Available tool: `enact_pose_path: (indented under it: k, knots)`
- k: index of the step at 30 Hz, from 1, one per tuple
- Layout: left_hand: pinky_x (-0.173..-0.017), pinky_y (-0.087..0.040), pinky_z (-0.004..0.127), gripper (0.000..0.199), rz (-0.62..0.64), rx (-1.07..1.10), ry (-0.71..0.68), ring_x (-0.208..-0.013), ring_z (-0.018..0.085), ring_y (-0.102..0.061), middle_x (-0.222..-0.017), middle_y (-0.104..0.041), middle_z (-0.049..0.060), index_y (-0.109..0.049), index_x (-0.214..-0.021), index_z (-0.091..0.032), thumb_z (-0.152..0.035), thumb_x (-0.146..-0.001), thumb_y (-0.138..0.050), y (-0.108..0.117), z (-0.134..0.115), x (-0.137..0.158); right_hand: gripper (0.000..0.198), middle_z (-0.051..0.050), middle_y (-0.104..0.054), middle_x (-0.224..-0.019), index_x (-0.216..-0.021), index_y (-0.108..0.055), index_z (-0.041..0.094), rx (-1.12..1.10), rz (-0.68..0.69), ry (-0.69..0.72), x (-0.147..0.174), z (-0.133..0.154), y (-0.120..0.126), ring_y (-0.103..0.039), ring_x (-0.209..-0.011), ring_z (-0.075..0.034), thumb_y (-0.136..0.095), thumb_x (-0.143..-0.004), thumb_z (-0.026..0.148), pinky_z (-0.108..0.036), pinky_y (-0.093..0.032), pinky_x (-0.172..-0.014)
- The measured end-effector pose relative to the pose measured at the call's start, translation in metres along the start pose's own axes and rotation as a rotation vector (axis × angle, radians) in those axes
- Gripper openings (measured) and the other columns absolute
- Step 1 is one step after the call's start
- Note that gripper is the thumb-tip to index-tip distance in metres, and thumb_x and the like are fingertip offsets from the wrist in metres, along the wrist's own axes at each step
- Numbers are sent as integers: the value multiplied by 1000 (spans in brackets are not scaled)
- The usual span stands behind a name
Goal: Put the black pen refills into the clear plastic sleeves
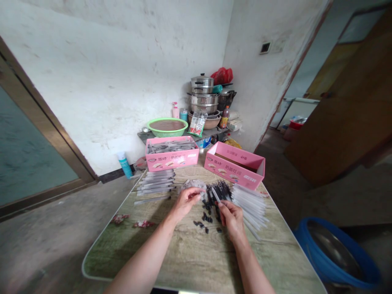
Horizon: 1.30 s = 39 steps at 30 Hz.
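Observation:
My right hand [232, 215] pinches a thin, pale translucent stick [216, 195], which points up and to the left. The fingers of my left hand [187, 201] are drawn together beside a heap of small clear pieces [194, 185]; anything between them is too small to make out. To the right of my right hand lies a fanned pile of translucent sticks [251, 206], with a dark cluster of black slender parts [219, 191] at its left end. Several small black pieces [207, 218] are scattered between my hands. Further left, a row of similar sticks [157, 182] rests on the table.
On the wooden-patterned table [196, 261], a pink box [173, 159] holds many sticks. Another pink box [234, 166] stands at the right. Behind are a green basin [167, 132] and stacked pots [204, 102]. A blue tub [306, 245] is beside the table's right edge.

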State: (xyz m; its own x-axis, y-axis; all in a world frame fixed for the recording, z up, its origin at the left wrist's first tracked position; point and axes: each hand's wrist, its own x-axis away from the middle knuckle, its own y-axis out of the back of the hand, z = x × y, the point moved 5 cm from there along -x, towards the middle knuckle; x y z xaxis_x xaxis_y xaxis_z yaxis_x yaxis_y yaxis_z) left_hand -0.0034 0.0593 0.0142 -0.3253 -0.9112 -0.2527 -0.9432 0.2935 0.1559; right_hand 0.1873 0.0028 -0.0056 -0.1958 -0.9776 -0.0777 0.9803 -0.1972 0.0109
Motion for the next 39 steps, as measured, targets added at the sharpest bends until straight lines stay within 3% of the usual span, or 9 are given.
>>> enact_pose_path:
  k: [4,15,23,29,39]
  knots:
    - [-70,-43,24,34,-27,150,43,-80,17,-59,-97,-70,7,-71,-104,-15,-39,-81,-67,1,1,0,42,6,-41,-41,-86,-73,12,44,44,18,2,2,-3,-30,-38,-8,-63,-80,52,-23,-19,-40]
    - [-75,-41,23,23,-62,204,27,-82,15,-56,-91,-67,4,-72,-94,-17,-34,-79,-71,4,-3,0,41,6,-39,-43,-87,-75,13,103,97,45,4,5,-5,-28,-41,-9,-64,-79,51,-23,-21,-41]
    - [-72,-49,28,37,-111,656,181,-74,14,-63,-87,-67,3,-62,-102,-19,-36,-73,-78,2,9,0,35,5,-39,-46,-81,-74,15,130,188,59,7,8,-11,-29,-43,-9,-63,-82,48,-23,-23,-43]
    - [-68,-52,27,37,-139,642,222,-73,15,-64,-84,-68,5,-63,-97,-15,-36,-71,-80,5,16,0,33,3,-48,-54,-78,-73,16,176,243,71,10,13,-17,-34,-48,-10,-62,-82,47,-23,-27,-46]
    - [-56,-48,23,36,-121,469,196,-65,14,-62,-72,-64,2,-65,-83,-12,-38,-65,-83,-3,0,3,30,2,-52,-55,-71,-70,16,221,218,122,10,17,-18,-41,-52,-12,-61,-82,43,-24,-30,-51]
